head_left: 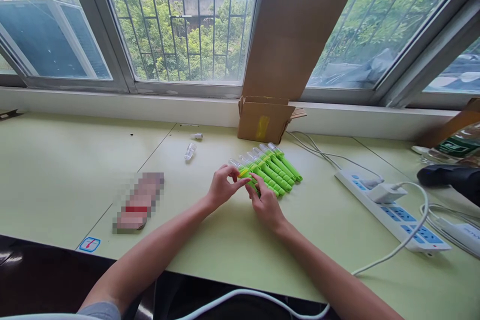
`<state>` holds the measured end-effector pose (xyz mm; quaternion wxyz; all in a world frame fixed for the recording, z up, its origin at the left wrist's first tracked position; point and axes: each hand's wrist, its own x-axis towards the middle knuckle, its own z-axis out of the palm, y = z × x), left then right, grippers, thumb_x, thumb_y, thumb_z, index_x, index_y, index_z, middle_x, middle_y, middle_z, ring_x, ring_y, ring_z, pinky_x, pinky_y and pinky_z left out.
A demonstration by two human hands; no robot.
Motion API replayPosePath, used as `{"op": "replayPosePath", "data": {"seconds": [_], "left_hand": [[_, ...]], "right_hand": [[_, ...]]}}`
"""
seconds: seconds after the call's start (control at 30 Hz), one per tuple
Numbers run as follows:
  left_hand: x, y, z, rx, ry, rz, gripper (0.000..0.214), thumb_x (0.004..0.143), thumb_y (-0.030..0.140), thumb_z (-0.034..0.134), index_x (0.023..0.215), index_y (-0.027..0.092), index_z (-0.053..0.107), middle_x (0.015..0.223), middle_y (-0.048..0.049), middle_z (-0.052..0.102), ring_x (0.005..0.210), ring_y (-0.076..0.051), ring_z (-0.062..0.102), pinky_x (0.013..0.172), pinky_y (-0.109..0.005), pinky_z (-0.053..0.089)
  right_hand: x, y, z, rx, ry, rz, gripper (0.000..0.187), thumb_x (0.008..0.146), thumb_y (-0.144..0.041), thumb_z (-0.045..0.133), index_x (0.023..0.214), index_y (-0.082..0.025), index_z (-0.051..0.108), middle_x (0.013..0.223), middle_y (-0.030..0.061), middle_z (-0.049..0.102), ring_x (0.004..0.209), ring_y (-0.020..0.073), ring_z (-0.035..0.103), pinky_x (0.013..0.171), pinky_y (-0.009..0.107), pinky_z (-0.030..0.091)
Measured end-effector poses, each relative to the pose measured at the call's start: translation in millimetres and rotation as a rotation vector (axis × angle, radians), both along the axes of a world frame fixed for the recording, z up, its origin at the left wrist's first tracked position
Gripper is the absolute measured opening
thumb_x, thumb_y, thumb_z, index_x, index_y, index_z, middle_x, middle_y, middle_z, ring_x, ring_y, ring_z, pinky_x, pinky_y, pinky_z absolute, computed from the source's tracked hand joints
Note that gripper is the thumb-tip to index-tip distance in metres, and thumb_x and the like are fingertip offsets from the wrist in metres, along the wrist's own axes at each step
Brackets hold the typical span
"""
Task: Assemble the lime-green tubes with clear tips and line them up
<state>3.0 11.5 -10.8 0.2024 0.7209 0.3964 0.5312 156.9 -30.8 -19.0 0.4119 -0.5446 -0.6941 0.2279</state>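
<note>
Several bright green ribbed tubes with clear plastic tips lie side by side in a slanted row on the table. At the row's near left end, my left hand is closed, thumb and fingers pinching a small yellow piece. My right hand has its fingers closed around the nearest green tube, touching it from the right. The two thumbs almost meet there, and the fingers partly hide this tube. Left of the hands are a clear plastic cap and a small white-and-clear nozzle-like piece.
An open cardboard box stands against the window sill behind the tubes. To the right lies a white power strip with plugs and cables. A blurred-out flat object is at left. A black object sits at far right.
</note>
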Motion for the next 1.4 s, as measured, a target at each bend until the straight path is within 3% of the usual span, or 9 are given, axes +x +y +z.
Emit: {"op": "replayPosePath", "data": {"seconds": [0.43,0.83,1.13,1.4], "left_hand": [[-2,5,-0.9,0.006,0.034,-0.070,0.028,0.074,0.043,0.066,0.072,0.018,0.054,0.071,-0.0013,0.060,0.068,-0.013,0.057,0.067,-0.029,0.049],[-3,4,0.6,-0.045,0.004,-0.100,0.030,0.072,0.044,0.067,0.073,0.019,0.053,0.071,-0.0006,0.061,0.069,-0.013,0.057,0.067,-0.028,0.048],[-4,6,0.7,-0.049,-0.019,-0.104,0.031,0.072,0.047,0.066,0.071,0.018,0.054,0.070,-0.0002,0.061,0.068,-0.013,0.057,0.066,-0.027,0.048],[-5,5,1.7,-0.046,-0.031,-0.138,0.032,0.070,0.047,0.068,0.071,0.017,0.056,0.071,-0.0003,0.062,0.068,-0.012,0.057,0.066,-0.027,0.049]], "right_hand": [[-5,-2,-2.5,-0.246,0.544,0.150,0.051,0.083,-0.051,0.052,0.121,-0.018,0.044,0.048,-0.0083,0.044,0.034,0.0087,0.037,0.031,0.020,0.029],[-6,-3,5.4,-0.313,0.681,0.199,0.041,0.083,-0.047,0.054,0.113,-0.019,0.047,0.048,-0.0085,0.047,0.032,0.0070,0.038,0.029,0.018,0.030],[-5,-5,11.9,-0.405,0.783,0.248,0.046,0.080,-0.050,0.056,0.114,-0.020,0.047,0.055,-0.0060,0.052,0.031,0.0063,0.039,0.027,0.017,0.029],[-2,-4,15.2,-0.520,0.846,0.293,0.038,0.078,-0.051,0.056,0.099,-0.021,0.047,0.055,-0.0063,0.051,0.031,0.0045,0.035,0.028,0.016,0.026]]}}
